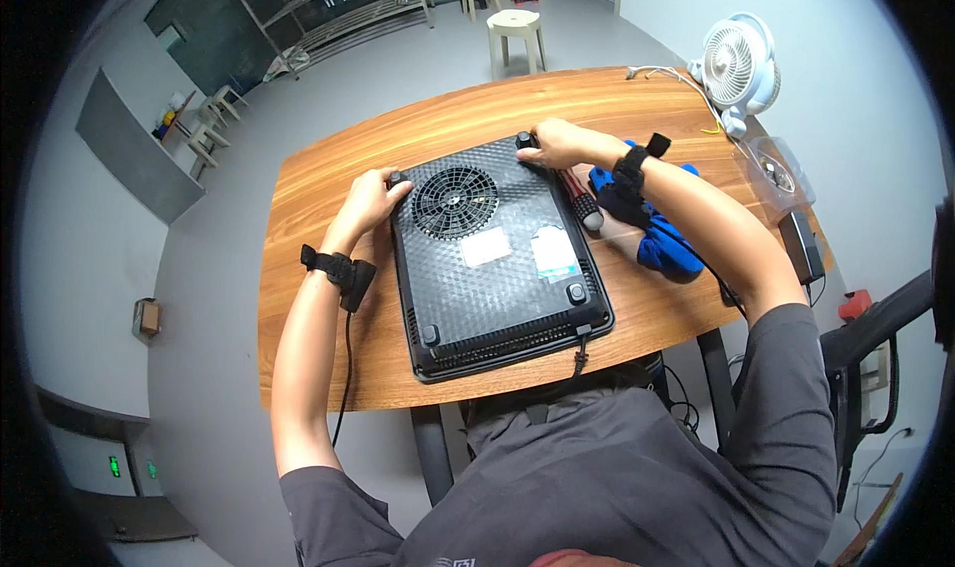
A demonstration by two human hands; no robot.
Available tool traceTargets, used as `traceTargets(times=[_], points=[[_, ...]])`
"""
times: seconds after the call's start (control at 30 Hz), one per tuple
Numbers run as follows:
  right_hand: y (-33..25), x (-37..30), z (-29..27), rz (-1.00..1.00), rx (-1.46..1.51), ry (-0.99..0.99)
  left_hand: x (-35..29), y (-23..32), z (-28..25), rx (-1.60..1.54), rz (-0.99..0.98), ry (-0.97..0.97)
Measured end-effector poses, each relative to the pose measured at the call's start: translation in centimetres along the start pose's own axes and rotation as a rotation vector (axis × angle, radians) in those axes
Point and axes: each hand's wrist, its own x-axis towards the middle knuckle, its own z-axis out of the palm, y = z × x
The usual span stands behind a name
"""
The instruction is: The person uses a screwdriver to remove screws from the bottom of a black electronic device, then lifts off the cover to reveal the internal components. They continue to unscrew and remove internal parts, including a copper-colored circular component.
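Between the left hand [372, 201] and the right hand [559, 143] we see the black appliance [497, 303], underside up, long axis running away from us, fan grille [455, 202] at the far end. Both hands are half closed on its far corners; a red-black tool [583, 205] and a blue bundle [668, 254] lie near the right one.

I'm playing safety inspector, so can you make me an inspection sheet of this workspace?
Surface: brown wood-grain table.
Job's things: black appliance, vented underside facing up.
Hands: left hand and right hand hold its far corners.
Clutter: red-and-black tool and blue-and-black item right of the appliance; clear tray and black box farther right.
Cables: black cord at the appliance's near edge; black cable from the left wrist strap.
Surroundings: white fan; pale stool beyond the table.
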Motion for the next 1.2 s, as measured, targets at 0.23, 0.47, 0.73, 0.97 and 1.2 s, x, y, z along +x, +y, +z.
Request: traceTargets(times=[0.23,0.47,0.73,0.97,1.2], points=[[1.4,1.5,1.7,-0.062,-0.014,0.046,0.0,-0.8,-0.1,0.049,0.046,0.035],[0.6,1.0,1.8,0.014,0.101,0.068,-0.9,0.9,-1.1,0.063,0.025,0.036],[1.3,1.0,1.6,-0.090,0.085,0.187,-0.7,-0.2,-0.8,-0.104,0.061,0.070],[-0.3,-0.8,0.5,-0.062,0.085,0.189,-0.5,-0.9,-0.6,-0.162,0.010,0.023],[1.0,-0.1,0.5,-0.172,0.115,0.177,-0.5,-1.2,-0.4,-0.172,0.031,0.036]])
